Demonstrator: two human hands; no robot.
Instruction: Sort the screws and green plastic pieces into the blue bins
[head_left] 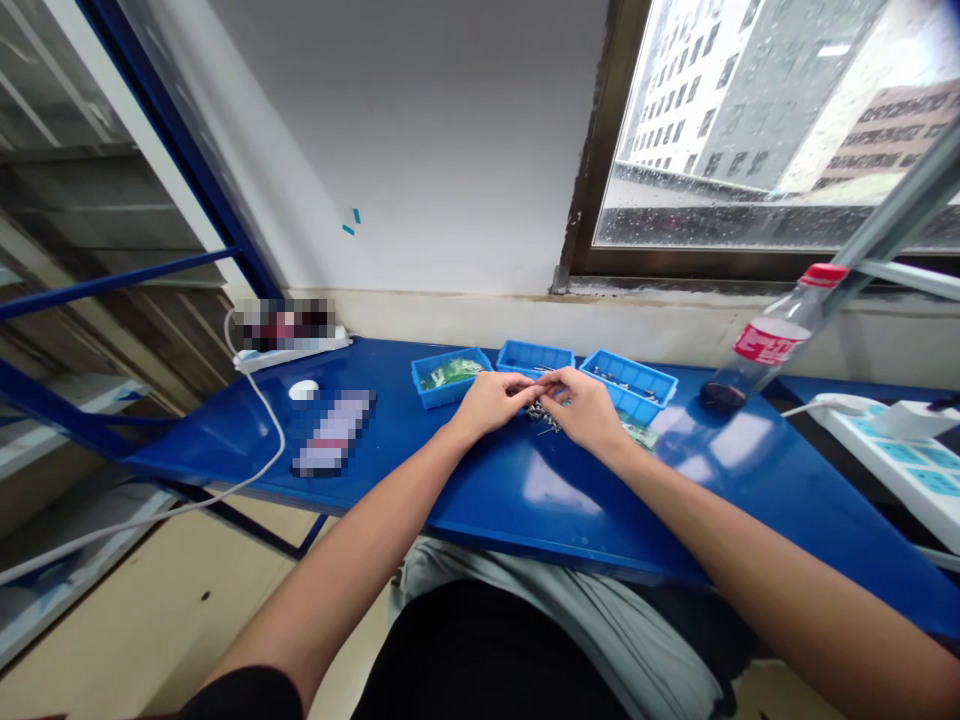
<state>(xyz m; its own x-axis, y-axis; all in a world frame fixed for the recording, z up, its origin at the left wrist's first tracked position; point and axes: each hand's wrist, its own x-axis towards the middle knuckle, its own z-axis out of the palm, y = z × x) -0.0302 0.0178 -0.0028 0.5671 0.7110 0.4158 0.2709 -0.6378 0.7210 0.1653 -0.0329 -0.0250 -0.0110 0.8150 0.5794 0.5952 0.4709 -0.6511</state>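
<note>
My left hand (pixel 491 399) and my right hand (pixel 581 408) meet over the blue table (pixel 480 490), fingertips pinched together on something small I cannot make out. Under them lies a small pile of dark metal parts (pixel 541 415). Just beyond stand three blue trays: the left tray (pixel 450 376) holds green pieces, the middle tray (pixel 534 357) looks nearly bare, the right tray (pixel 628 382) holds a few small dark parts. A green piece (pixel 641 434) lies by my right wrist.
A clear plastic bottle with a red cap (pixel 765 340) stands at the right. White power strips sit at the far left (pixel 289 350) and far right (pixel 900 450). A white cable (pixel 259 420) hangs off the left edge. A small white object (pixel 303 389) lies nearby.
</note>
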